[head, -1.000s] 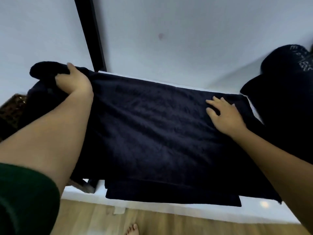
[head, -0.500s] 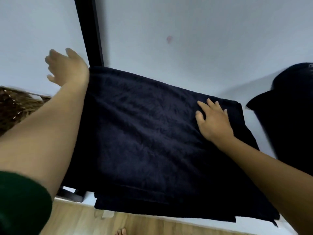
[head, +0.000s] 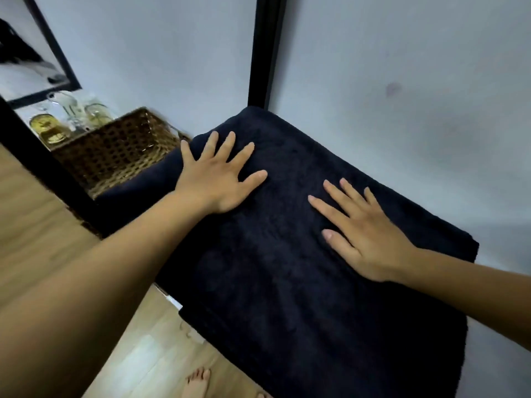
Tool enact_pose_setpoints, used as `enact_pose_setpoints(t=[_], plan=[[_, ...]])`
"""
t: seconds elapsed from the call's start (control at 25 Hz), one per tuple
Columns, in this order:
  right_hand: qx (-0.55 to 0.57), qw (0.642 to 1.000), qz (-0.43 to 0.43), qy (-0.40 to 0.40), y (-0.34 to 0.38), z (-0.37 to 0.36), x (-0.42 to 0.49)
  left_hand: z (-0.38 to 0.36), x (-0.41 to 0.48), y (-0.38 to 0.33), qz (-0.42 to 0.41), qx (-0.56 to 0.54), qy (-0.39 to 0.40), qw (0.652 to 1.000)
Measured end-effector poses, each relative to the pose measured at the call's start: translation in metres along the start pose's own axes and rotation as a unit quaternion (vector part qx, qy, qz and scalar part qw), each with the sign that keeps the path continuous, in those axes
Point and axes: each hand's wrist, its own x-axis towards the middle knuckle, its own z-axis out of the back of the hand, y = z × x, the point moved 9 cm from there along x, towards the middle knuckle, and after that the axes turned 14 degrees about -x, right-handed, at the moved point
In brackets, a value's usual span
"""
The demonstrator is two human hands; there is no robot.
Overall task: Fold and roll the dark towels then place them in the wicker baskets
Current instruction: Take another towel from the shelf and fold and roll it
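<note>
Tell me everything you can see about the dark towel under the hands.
The dark towel is navy-black, plush terry-looking cloth, lying flat against the pale wall, near edge overhanging. The left hand and right hand rest flat on it, fingers spread. A wicker basket sits beside its left end.

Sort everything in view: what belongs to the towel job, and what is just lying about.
Job: dark towel, pressed flat by left hand and right hand; wicker basket at its left.
Lying about: glassware beyond the basket; black post against the wall.
</note>
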Motion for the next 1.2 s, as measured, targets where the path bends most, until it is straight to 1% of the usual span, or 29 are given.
enact_pose_setpoints(t=[0.08, 0.16, 0.2, 0.28, 0.32, 0.4, 0.48, 0.56, 0.64, 0.68, 0.72, 0.8, 0.84, 0.88, 1.04, 1.12, 1.2], plan=[[0.003, 1.0, -0.004, 0.0, 0.017, 0.005, 0.029, 0.008, 0.022, 0.03, 0.01, 0.006, 0.012, 1.0], [0.006, 1.0, -0.014, -0.002, 0.029, 0.008, 0.061, 0.022, 0.039, 0.056, 0.029, -0.005, 0.002, 1.0], [0.009, 1.0, -0.015, -0.002, 0.034, 0.012, 0.074, 0.032, 0.044, 0.058, 0.028, 0.005, -0.025, 0.999], [0.011, 1.0, 0.001, -0.006, 0.037, 0.018, 0.09, 0.048, 0.036, 0.035, 0.019, 0.028, -0.101, 0.994], [0.014, 1.0, 0.025, -0.004, 0.035, 0.017, 0.086, 0.047, 0.021, 0.018, 0.018, 0.011, -0.113, 0.993], [0.007, 0.996, 0.084, -0.004, 0.017, 0.009, 0.06, 0.021, -0.02, -0.008, 0.029, -0.047, -0.074, 0.996], [-0.021, 0.992, 0.127, -0.007, -0.006, -0.002, 0.027, -0.005, -0.067, -0.011, 0.067, -0.046, -0.031, 0.996], [-0.034, 0.991, 0.128, 0.002, -0.02, -0.011, 0.009, -0.007, -0.075, 0.007, 0.116, -0.03, -0.039, 0.992], [-0.031, 0.992, 0.125, 0.004, -0.015, -0.011, 0.009, 0.001, -0.057, 0.018, 0.169, -0.027, -0.049, 0.984], [-0.027, 0.992, 0.124, -0.003, -0.01, -0.008, 0.012, 0.005, -0.043, 0.013, 0.171, -0.033, -0.058, 0.983], [-0.023, 0.992, 0.121, -0.01, -0.007, -0.004, 0.014, 0.005, -0.026, -0.002, 0.144, -0.039, -0.063, 0.987], [-0.027, 0.991, 0.13, -0.013, -0.005, -0.002, 0.008, -0.001, 0.001, -0.038, 0.065, -0.063, -0.061, 0.994], [-0.028, 0.99, 0.136, -0.013, -0.005, -0.003, 0.004, -0.004, 0.011, -0.047, 0.05, -0.071, -0.055, 0.995], [-0.022, 0.99, 0.139, -0.012, -0.006, -0.003, 0.0, -0.005, 0.02, -0.046, 0.061, -0.069, -0.052, 0.994], [-0.019, 0.988, 0.153, -0.004, 0.002, 0.004, 0.015, 0.003, 0.04, -0.006, 0.147, -0.04, -0.061, 0.986], [-0.017, 0.988, 0.152, -0.006, 0.005, 0.007, 0.032, 0.011, 0.047, 0.009, 0.165, -0.032, -0.058, 0.984], [-0.013, 0.988, 0.154, -0.02, 0.007, 0.007, 0.04, 0.016, 0.045, 0.011, 0.168, 0.001, -0.06, 0.984]])
